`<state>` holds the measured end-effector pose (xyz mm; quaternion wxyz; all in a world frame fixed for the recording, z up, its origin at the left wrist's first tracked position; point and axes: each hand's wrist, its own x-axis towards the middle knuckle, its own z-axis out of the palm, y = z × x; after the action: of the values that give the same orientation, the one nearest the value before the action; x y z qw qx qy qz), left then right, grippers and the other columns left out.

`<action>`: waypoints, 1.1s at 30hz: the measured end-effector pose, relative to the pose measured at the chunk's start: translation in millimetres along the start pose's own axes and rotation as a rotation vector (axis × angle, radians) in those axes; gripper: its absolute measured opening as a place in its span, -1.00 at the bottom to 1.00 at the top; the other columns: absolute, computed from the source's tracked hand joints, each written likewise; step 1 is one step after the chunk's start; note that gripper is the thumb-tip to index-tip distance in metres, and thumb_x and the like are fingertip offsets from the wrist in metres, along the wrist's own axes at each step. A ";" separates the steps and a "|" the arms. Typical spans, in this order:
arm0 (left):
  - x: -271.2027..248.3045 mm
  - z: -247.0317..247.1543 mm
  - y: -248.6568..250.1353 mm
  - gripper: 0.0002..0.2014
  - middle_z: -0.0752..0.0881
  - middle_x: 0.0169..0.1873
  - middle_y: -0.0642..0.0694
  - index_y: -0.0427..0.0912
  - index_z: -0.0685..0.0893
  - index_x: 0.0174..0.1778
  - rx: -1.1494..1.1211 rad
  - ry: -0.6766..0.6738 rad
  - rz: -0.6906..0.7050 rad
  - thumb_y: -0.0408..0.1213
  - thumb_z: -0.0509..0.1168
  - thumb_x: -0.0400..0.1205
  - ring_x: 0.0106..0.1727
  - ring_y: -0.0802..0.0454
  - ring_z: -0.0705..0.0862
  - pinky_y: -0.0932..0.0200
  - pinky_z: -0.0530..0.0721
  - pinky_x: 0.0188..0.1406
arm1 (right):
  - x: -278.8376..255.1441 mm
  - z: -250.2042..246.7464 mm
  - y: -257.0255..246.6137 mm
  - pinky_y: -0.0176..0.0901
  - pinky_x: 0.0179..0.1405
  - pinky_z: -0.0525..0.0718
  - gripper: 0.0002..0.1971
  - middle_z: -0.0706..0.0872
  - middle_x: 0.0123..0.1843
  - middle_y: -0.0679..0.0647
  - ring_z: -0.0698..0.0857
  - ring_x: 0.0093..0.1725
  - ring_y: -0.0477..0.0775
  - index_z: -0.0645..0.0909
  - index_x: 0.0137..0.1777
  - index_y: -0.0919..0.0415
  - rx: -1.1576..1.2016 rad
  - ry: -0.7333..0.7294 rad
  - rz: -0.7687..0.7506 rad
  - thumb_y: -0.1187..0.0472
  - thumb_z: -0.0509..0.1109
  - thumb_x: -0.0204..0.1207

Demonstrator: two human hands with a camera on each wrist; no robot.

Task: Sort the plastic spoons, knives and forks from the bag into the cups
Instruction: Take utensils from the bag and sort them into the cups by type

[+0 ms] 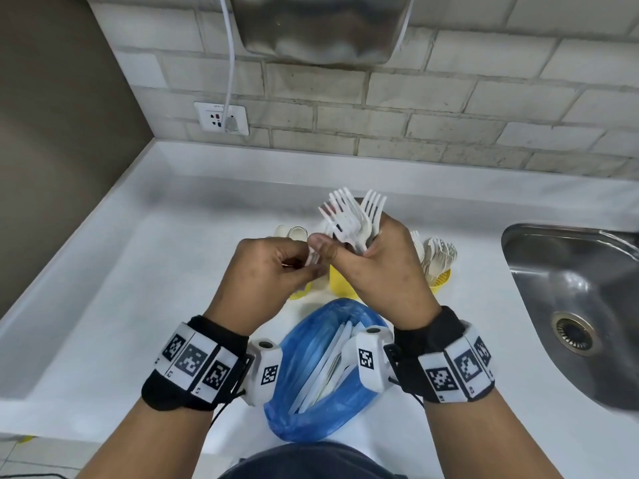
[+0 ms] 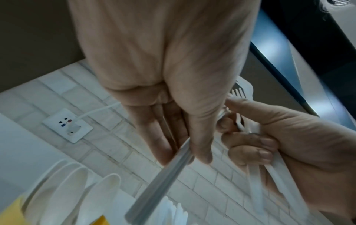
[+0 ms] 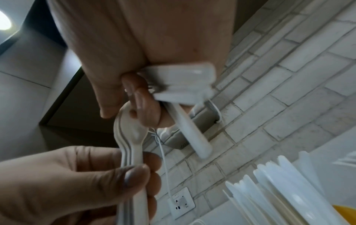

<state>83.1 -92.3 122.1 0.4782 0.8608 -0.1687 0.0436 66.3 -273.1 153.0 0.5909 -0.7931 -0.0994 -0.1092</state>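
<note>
Though partly hidden behind the wrist cameras, blue bag [image 1: 304, 375] lying nearest on the white counter [image 1: 121, 305], mouth open toward the hands, long white cutlery [image 1: 332, 357] still inside

Just beyond and above the bag, both hands raised and close together, thumbs almost touching. Left hand [image 1: 266, 281] curled, thumb and fingers pinching the handles of a small nested stack of white spoons [image 3: 131, 137]; seen from the right wrist, spoon bowls reaching up against the curled fingers [image 3: 142, 106] of the other hand. Right hand [image 1: 380, 274] closed in a fist round the handles of a bunch of white forks [image 1: 349, 219], tines fanned upward and away from the body

Under and behind the hands, three yellow cups in a row on the counter, all largely covered. Left cup [image 1: 299, 294] showing only a sliver of rim, with spoon bowls [image 1: 292, 233] poking out above the left knuckles. Middle cup [image 1: 340, 283] directly below the right hand; from the right wrist, flat white blades [image 3: 269, 190] standing in a yellow cup. Right cup [image 1: 441, 281] holding more white pieces [image 1: 435, 252], kind hard to tell

Off to the right, steel sink [image 1: 570, 288] set into the counter. Farthest back, pale brick-tile wall [image 1: 449, 108], wall socket [image 1: 221, 117] with a white cable plugged in, metal appliance [image 1: 321, 25] mounted above
</note>
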 end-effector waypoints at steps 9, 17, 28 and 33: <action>26.2 3.6 -29.4 -0.79 0.85 -0.22 0.05 -0.09 0.87 -0.03 -0.033 0.257 -0.149 -0.22 0.67 0.46 -0.21 0.23 0.81 0.38 0.73 -0.15 | 2.8 -19.2 23.2 -0.26 -0.46 0.39 -0.89 0.51 -0.55 -0.22 0.42 -0.60 -0.18 0.72 -0.10 0.07 0.316 0.295 0.208 0.16 0.47 0.68; 30.6 27.3 -44.6 -0.21 0.68 -0.10 0.08 0.36 0.38 0.58 0.083 0.205 -0.077 -0.30 0.58 0.55 -0.17 0.12 0.74 0.25 0.75 -0.04 | -3.1 -17.5 24.6 -0.27 -0.54 0.35 -0.85 0.47 -0.58 -0.16 0.37 -0.63 -0.15 0.68 -0.11 0.13 0.365 0.247 0.256 0.24 0.43 0.72; 24.1 35.6 -66.1 -0.67 0.52 0.24 -0.08 -0.06 0.73 0.23 0.415 0.214 0.032 -0.28 0.56 0.56 0.18 -0.09 0.63 -0.01 0.73 0.07 | -2.6 -16.8 27.9 -0.20 -0.50 0.35 -0.73 0.44 -0.57 -0.10 0.33 -0.63 -0.06 0.72 -0.26 -0.08 0.373 0.238 0.270 0.19 0.46 0.69; 28.8 34.8 -74.3 -0.79 0.59 0.40 -0.19 -0.06 0.82 0.18 0.700 0.249 0.083 -0.21 0.42 0.65 0.32 -0.25 0.51 -0.18 0.65 0.22 | -3.1 -15.7 27.1 -0.24 -0.52 0.34 -0.76 0.42 -0.58 -0.07 0.32 -0.63 -0.07 0.70 -0.22 0.02 0.385 0.243 0.283 0.22 0.45 0.71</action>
<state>131.8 -92.5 50.1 0.1696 0.9526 -0.1190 0.2226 70.3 -295.9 131.6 0.7479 -0.6531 0.0653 -0.0992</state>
